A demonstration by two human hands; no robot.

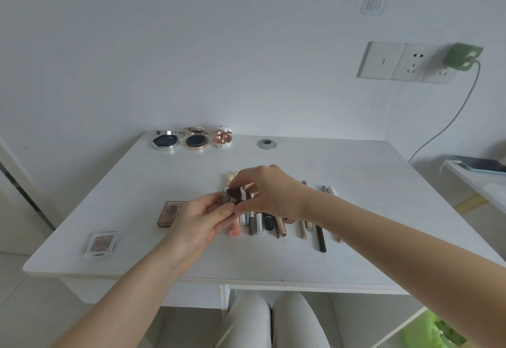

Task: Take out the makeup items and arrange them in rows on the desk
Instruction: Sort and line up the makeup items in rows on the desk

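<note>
1. Both hands up over mid desk [356,238], working one small item together: a round compact [232,195] w/ silver rim and dark inside.
2. Left hand [204,217]: fingers curled round the compact's lower part, thumb on its near edge. Holding it above the desk surface.
3. Right hand [267,190]: fingers bent down over the top of the compact, pinching at the lid/pad side. Can't tell exactly which part it has.
4. Back row near wall: three open compacts side by side – silver one [165,141], rose-gold one [195,139], white/pink one [223,138]. Close together, roughly in line.
5. Mid row under/behind the hands: pens and tubes [273,224] lying parallel, ends toward the person. Includes a pink tube [233,230], a black pencil [321,238], a white pencil [334,210]. Partly hidden by the right wrist.
6. Left of that: brown eyeshadow palette [169,212], flat, partly under left hand. Further left near front edge: small clear-cased single shadow [100,243], well apart from the rest.
7. Cable grommet [266,144] in desk, right of the compacts.
</note>
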